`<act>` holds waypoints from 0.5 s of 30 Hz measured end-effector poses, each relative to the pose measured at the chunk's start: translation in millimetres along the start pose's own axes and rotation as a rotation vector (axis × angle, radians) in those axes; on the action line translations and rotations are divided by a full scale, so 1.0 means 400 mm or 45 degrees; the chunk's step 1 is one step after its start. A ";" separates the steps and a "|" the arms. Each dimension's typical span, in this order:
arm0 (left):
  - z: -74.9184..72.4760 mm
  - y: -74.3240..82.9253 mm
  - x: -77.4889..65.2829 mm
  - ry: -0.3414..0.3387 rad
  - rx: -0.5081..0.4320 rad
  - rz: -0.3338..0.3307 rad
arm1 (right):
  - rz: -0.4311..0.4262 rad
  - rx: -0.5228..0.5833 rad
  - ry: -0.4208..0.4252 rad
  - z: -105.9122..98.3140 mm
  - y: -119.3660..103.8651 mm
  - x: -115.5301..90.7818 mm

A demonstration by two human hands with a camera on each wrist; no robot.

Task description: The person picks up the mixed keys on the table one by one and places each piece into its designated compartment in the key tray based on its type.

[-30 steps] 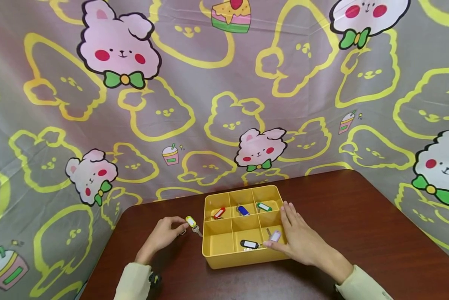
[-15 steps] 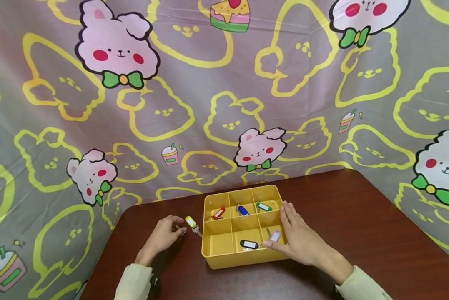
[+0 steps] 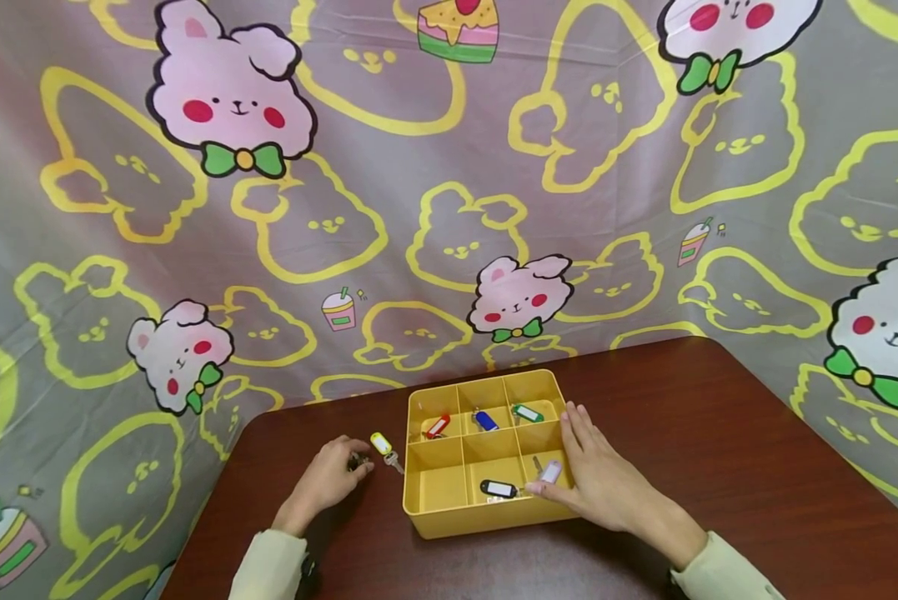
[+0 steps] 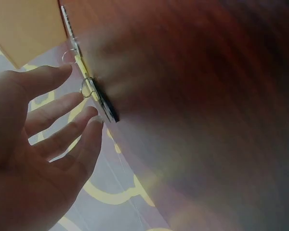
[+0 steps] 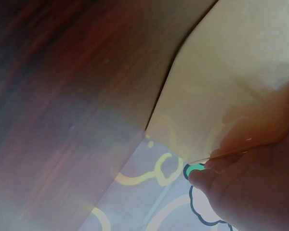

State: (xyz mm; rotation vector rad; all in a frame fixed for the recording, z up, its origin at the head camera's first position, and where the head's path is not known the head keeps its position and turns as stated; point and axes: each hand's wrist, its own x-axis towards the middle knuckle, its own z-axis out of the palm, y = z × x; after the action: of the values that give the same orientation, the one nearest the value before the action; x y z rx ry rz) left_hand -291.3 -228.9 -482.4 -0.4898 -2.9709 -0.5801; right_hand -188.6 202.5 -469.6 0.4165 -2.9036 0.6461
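Observation:
My left hand (image 3: 328, 475) is low over the table, left of the yellow divided box (image 3: 449, 523). In the left wrist view its fingers are parted and gently bent beside a key tag with a dark edge (image 4: 106, 102) and a metal ring (image 4: 86, 87). From the head view, that tag is mostly hidden under the fingers. A yellow key tag (image 3: 381, 443) with a silver key (image 3: 394, 461) lies between this hand and the box. My right hand (image 3: 606, 479) rests along the box's right side, fingers straight, thumb over the front right compartment.
Red (image 3: 438, 427), blue (image 3: 486, 421) and green (image 3: 528, 413) key tags lie in the back compartments. A black tag (image 3: 499, 488) is front middle, a lilac one (image 3: 549, 472) front right. Behind the brown table (image 3: 681, 400) hangs a patterned cloth (image 3: 614, 200).
My left hand has drawn slightly left, away from the yellow key tag, and its fingers now surround the dark tag. My right hand and the box have stayed put.

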 end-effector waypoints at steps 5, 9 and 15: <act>0.007 -0.003 0.001 -0.018 0.018 -0.012 | 0.010 0.009 -0.005 0.000 0.001 -0.001; 0.004 0.001 0.003 -0.027 0.032 -0.017 | 0.012 0.015 -0.006 0.001 0.002 -0.001; 0.004 0.005 0.007 -0.024 0.082 0.004 | 0.004 0.010 -0.001 0.004 0.006 -0.002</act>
State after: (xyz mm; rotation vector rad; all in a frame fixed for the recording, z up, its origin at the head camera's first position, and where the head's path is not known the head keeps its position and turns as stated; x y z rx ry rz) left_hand -293.3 -225.6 -482.7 -0.4966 -2.9949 -0.4810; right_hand -188.7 204.0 -472.2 0.4134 -2.9043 0.6585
